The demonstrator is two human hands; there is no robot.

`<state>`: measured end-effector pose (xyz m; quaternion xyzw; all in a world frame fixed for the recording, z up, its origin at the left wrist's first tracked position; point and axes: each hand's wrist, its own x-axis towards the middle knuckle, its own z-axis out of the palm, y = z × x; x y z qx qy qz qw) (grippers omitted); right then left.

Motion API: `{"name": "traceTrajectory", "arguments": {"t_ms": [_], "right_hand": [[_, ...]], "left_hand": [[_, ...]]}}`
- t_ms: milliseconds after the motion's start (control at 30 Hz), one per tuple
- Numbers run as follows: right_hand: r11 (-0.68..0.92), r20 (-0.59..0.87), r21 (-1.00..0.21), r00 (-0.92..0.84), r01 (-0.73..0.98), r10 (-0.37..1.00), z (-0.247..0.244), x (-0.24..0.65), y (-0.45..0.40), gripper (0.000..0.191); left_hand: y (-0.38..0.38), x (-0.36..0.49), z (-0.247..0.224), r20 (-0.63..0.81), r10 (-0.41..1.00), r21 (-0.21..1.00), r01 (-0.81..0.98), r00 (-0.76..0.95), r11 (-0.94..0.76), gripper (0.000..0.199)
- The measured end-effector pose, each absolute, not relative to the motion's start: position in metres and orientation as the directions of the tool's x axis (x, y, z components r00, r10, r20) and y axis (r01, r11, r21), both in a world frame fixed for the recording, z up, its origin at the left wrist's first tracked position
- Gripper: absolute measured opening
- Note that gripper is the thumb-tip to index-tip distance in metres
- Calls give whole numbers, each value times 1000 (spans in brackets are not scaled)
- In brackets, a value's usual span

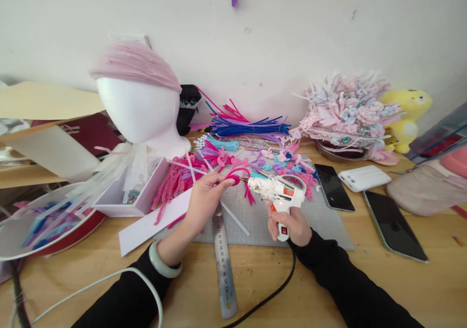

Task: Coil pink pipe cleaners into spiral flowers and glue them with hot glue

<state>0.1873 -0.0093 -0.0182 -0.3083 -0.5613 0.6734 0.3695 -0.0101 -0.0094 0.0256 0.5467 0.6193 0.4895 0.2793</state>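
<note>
My right hand (292, 225) is wrapped round the handle of a white hot glue gun (280, 191), its red switch showing at the base and its nozzle pointing left. My left hand (206, 196) pinches a looped magenta pipe cleaner (239, 173) between thumb and fingers. The nozzle tip meets the loop or sits right beside it; I cannot tell which. Under the hands lies a grey cutting mat (321, 228) with more pipe cleaners on it. A steel ruler (223, 264) runs from below my left hand toward the table's front edge.
A white mannequin head (136, 106) stands back left, beside a white box (120, 202) and a red-rimmed bowl (83, 233). Two phones (332, 187) and a white power bank (365, 178) lie right. The glue gun's black cord (272, 295) trails forward; a white cable (105, 275) crosses my left sleeve.
</note>
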Motion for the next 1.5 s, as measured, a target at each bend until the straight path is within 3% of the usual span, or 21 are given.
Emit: {"name": "traceTrajectory", "arguments": {"t_ms": [233,467,533,600,700,767,900,967,1067,1167,1300,1500], "right_hand": [[-107,-13,-983,-530,-147,848,-14,189,-8,9],[-31,31,-984,-342,-173,939,-11,196,7,24],[-55,-47,-998,-247,-27,968,-7,199,14,23],[-155,-203,-956,-182,249,962,-4,202,21,26],[-270,-443,-747,-152,607,883,-4,209,28,43],[-239,-478,-666,-158,707,864,-7,213,29,50],[-150,-388,-589,-115,794,914,-7,218,26,56],[-85,-234,-645,-91,760,968,-2,216,23,54],[89,52,-852,-86,517,995,7,209,16,43],[228,189,-933,-159,279,969,10,199,9,27],[338,260,-903,-290,265,921,3,192,5,18],[291,201,-909,-298,299,933,-4,189,6,13]], "left_hand": [[-7,-14,20,98,961,968,249,-260,-32,22],[-7,-13,15,68,959,993,114,-276,-38,21],[-7,-11,15,61,963,994,98,-262,-36,19],[-8,-9,15,47,972,996,87,-232,-27,19],[-10,-6,14,27,982,995,101,-186,-8,18],[-11,-4,14,21,987,993,119,-158,-2,19],[-12,-1,15,13,995,988,156,-102,3,20],[-13,0,16,15,997,979,204,-78,2,20],[-14,3,16,45,998,963,268,-33,-35,21],[-16,5,15,94,995,940,326,40,-102,20],[-18,8,14,139,982,897,403,129,-180,19],[-17,8,14,166,975,871,440,151,-216,18]]}}
